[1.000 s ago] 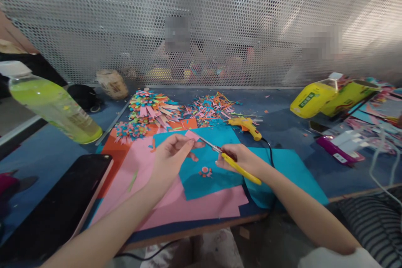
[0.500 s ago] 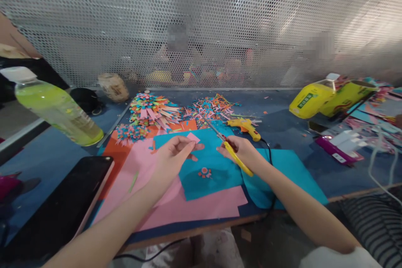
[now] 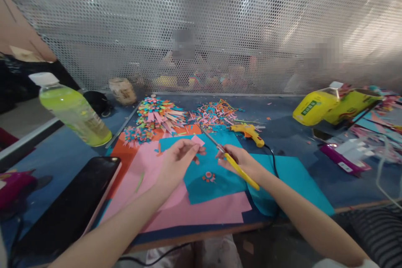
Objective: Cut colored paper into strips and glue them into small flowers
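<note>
Between the thumb and fingers of my left hand (image 3: 182,157) is a small pink paper piece (image 3: 197,140). My right hand (image 3: 240,161) holds yellow-handled scissors (image 3: 241,171), whose blades point up and left, close to the pink piece but apart from it. Below both hands lies a blue paper sheet (image 3: 201,192), with a small round paper ornament (image 3: 209,176) on it. Pink sheets (image 3: 169,217) and an orange sheet (image 3: 121,155) spread under and beside it. Fringed paper flowers (image 3: 158,113) stand behind my left hand.
Paper scraps (image 3: 215,113) and a yellow glue gun (image 3: 248,131) lie beyond my hands. A green drink bottle (image 3: 75,111) and a black phone (image 3: 72,197) are at left, a yellow bottle (image 3: 314,106) at right. A perforated metal screen (image 3: 220,29) rises behind.
The view has shifted, so things appear slightly further right and lower. Both hands keep their holds; the scissors' blades look a little nearer to the pink piece.
</note>
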A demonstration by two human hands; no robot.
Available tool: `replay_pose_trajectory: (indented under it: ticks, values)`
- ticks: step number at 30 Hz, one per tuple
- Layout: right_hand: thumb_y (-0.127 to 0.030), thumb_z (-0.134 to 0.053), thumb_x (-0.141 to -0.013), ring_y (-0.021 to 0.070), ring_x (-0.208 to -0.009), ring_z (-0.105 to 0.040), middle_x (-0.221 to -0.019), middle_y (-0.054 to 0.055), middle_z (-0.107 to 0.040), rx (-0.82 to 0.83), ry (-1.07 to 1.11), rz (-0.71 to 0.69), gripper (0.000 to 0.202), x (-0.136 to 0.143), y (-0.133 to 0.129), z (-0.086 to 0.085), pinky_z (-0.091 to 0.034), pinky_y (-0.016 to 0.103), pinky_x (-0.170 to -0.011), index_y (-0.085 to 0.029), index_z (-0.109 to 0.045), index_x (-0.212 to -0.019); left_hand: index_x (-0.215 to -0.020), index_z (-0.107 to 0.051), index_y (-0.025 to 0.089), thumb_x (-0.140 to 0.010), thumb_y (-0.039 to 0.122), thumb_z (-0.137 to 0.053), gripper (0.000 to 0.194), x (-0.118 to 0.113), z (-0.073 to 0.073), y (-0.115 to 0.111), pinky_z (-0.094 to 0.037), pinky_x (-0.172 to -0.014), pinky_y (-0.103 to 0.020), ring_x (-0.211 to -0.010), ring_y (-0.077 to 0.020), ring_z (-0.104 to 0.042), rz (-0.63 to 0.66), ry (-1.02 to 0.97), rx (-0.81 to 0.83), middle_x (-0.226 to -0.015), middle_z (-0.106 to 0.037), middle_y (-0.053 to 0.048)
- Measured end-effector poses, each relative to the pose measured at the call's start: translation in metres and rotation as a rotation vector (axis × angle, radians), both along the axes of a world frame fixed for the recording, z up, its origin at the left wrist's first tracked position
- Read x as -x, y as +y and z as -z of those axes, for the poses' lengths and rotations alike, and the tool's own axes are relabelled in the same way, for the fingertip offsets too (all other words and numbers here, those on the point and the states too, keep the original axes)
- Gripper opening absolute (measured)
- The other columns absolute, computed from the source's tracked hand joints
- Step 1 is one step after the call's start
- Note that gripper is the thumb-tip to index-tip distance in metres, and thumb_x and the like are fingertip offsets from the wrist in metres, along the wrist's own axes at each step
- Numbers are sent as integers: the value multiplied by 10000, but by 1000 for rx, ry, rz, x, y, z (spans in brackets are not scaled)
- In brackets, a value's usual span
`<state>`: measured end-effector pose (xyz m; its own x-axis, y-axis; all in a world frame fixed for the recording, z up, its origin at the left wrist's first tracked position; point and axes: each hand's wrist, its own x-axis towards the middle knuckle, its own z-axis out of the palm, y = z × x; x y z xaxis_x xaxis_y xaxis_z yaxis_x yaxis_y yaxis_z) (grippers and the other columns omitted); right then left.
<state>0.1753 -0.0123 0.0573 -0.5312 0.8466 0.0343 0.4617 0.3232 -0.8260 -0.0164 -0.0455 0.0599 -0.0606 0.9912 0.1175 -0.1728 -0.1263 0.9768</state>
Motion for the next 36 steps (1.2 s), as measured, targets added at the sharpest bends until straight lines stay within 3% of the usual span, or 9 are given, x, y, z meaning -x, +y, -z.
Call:
replay_pose_trajectory:
  ticks: [13,23,36]
  values:
    - [-475,-490,-782,139,-697,-510,-759,24,-551,73,-95,-128,336,-5,-7,-6,-392,225,-570,-144,-513,-832,-656,-535,159,-688,280,-631,157,0,-9,-1,-468,-500,-233,-698,-152,-602,0,-119,-19,-731,-644,-30]
    - [-490,-549,-730,122,-626,-487,-697,9,-548,54,-123,-82,354,-8,-5,-1,-355,210,-518,-144,-545,-806,-655,-535,155,-701,263,-615,142,0,-9,-2,-468,-503,-234,-598,-119,-569,17,-38,-5,-704,-628,-23]
    - [-459,-525,-763,117,-626,-486,-698,5,-539,50,-167,-100,323,-9,-4,1,-332,210,-502,-141,-544,-815,-685,-535,156,-730,262,-589,127,0,-5,-1,-469,-524,-252,-508,-92,-552,23,-2,-20,-731,-645,-20]
